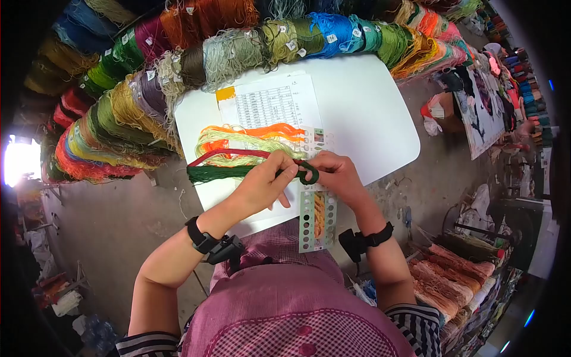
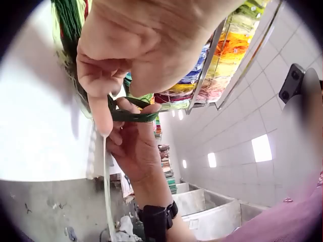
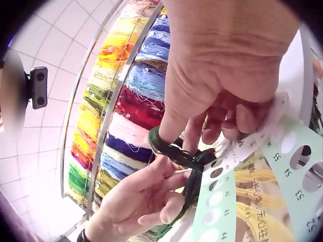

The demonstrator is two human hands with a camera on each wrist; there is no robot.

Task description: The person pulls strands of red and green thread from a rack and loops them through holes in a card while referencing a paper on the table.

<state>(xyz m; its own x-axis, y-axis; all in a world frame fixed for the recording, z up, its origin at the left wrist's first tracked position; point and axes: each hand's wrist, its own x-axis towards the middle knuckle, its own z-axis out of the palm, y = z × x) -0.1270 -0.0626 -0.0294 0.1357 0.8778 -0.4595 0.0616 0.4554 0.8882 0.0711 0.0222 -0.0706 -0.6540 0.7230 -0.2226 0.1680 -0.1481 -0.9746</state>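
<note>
A skein of dark green embroidery thread [image 1: 217, 173] runs across the white table to both hands. My left hand [image 1: 269, 180] pinches it near its right end. In the right wrist view, the thread forms a loop [image 3: 174, 154] round a digit of my right hand [image 3: 222, 80], whose other fingers curl by a hole-punched card. That long card [image 1: 306, 235], with numbered holes and a picture of thread, hangs below the hands past the table edge. Pale green thread [image 1: 220, 143], orange thread [image 1: 279, 130] and a dark red strand [image 1: 238, 153] lie just beyond the green skein.
Printed sheets [image 1: 270, 104] lie on the white table [image 1: 369, 113] beyond the threads. Racks of coloured skeins [image 1: 235, 56] curve round the far and left sides. Another table [image 1: 482, 113] stands at right, with peach-brown skeins [image 1: 446, 273] below it.
</note>
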